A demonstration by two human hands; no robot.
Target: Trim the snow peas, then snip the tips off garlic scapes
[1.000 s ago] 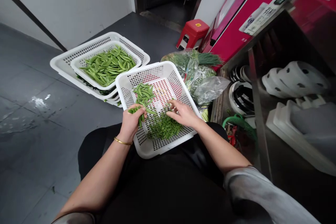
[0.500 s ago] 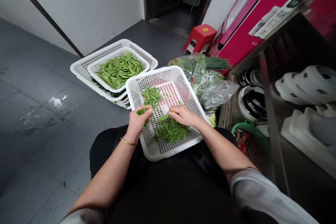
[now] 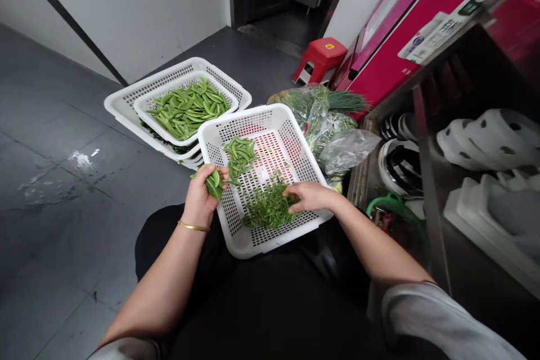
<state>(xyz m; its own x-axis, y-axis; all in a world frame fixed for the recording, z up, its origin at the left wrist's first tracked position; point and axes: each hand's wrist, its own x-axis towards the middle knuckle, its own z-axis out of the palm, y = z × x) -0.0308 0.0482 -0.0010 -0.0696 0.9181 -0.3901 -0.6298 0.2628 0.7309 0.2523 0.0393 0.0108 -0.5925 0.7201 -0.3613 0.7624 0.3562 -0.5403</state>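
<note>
A white perforated basket (image 3: 262, 248) rests on my lap. My left hand (image 3: 201, 194) is at its left rim, fingers closed around a small bunch of snow peas (image 3: 214, 184). Over the basket's right side is my right hand (image 3: 307, 197), fingers apart and curved, with nothing visible in them. Its fingertips are at the edge of a heap of green trimmings (image 3: 270, 205); I cannot tell if they touch it. A small pile of pea pods (image 3: 240, 154) lies in the basket's far left part.
To the left, a smaller white basket (image 3: 143, 106) full of pods sits in a larger white basket (image 3: 120, 102). Bagged greens (image 3: 333, 124) lie beyond my basket. A red stool (image 3: 323, 56) stands behind them. A metal shelf with dishes (image 3: 489, 138) is at right.
My hands have moved apart. The left went left, out to the rim, with the snow peas. The right let go of a pod and came down beside the trimmings.
</note>
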